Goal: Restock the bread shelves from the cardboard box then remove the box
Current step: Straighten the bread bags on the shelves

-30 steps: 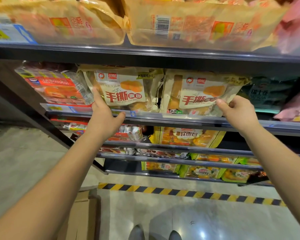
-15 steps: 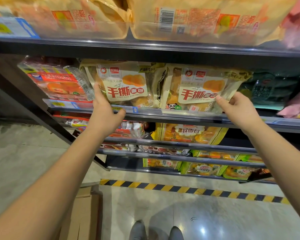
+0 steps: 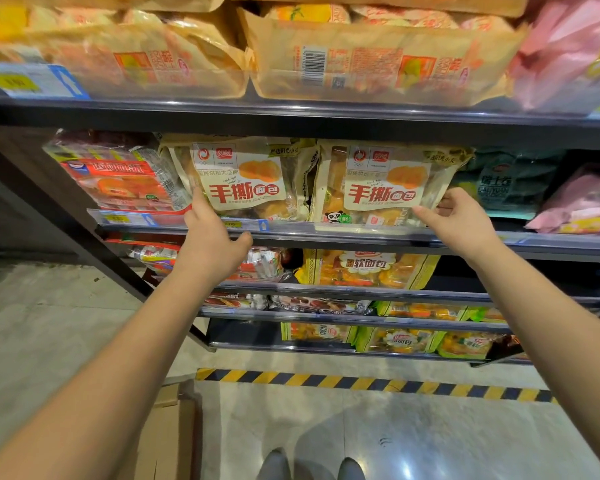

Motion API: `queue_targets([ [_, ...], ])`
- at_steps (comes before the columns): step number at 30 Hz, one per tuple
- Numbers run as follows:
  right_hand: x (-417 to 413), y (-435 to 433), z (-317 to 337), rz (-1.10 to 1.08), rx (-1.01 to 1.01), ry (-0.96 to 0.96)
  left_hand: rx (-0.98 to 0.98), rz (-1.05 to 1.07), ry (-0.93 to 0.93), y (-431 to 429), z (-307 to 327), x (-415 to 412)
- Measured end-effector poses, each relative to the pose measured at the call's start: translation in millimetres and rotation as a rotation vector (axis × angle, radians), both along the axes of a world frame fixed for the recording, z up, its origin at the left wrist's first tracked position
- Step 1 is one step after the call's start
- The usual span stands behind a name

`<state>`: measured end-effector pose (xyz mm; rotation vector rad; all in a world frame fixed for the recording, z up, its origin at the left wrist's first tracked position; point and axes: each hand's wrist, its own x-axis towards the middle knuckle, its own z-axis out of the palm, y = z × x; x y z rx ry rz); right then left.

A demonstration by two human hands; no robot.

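Looking down from my head, my left hand (image 3: pixel 212 237) was open. Its fingers were stretched straight up against the left edge of the left bread bag (image 3: pixel 243 181), and the thumb was spread out to the right over the shelf (image 3: pixel 361 234) rail. It touched the bag and gripped nothing.

My right hand (image 3: pixel 461 220) had its fingers curled at the lower right edge of the right bread bag (image 3: pixel 392 183). The thumb lay across the front of the pack, so it pinched that corner. How far the fingers reached behind the bag I could not tell.

Both bags stood upright side by side on the same shelf and touched each other. A red packet (image 3: pixel 118 174) sat just beside the left one, and a green packet (image 3: pixel 499 181) sat just beside the right one.

The cardboard box (image 3: pixel 174 445) sat on the floor at lower left. My left forearm hid most of it and the frame edge cut it off, so I could not see inside.

The bags on the shelf above were blurred and their print was unreadable. Only the tips of my shoes (image 3: pixel 274 465) showed at the bottom edge. Lower shelves held more packs, too small to read.
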<state>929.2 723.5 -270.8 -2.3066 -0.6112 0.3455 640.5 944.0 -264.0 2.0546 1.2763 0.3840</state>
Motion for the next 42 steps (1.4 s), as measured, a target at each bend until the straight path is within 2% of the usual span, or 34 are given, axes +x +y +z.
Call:
queue_targets([
  [3, -5.4, -8.1, 4.7, 0.004, -0.039, -0.039, 0.103, -0.077, 0.298, -18.6, 12.5, 2.6],
  [6, -18.7, -20.8, 10.0, 0.065, -0.215, -0.191, 0.220, -0.220, 0.520, -38.8, 25.9, 13.4],
  [12, -65.2, -67.2, 17.2, 0.281, -0.464, -0.447, 0.439, -0.545, 0.507, -109.5, 25.8, 58.4],
  [17, -81.9, -124.1, 13.9, 0.384, -0.508, -0.487, 0.474, -0.660, 0.518, -177.8, 10.4, 80.2],
  [21, -68.3, -175.6, 1.2, 0.418, -0.475, -0.435, 0.464, -0.635, 0.537, -236.1, -6.4, 100.2],
  [24, -44.4, -215.3, -10.1, 0.437, -0.428, -0.358, 0.376, -0.585, 0.573, -279.4, -19.8, 118.4],
  [29, -13.0, -247.3, -34.5, 0.491, -0.394, -0.355, 0.304, -0.467, 0.634, -307.9, -49.3, 129.3],
  [35, 19.7, -221.1, -90.5, 0.548, -0.313, -0.362, 0.326, -0.336, 0.704, -266.7, -99.5, 132.7],
  [42, 52.5, -161.6, -183.4, 0.396, -0.234, -0.131, 0.279, -0.232, 0.749, -192.9, -186.9, 126.0],
])
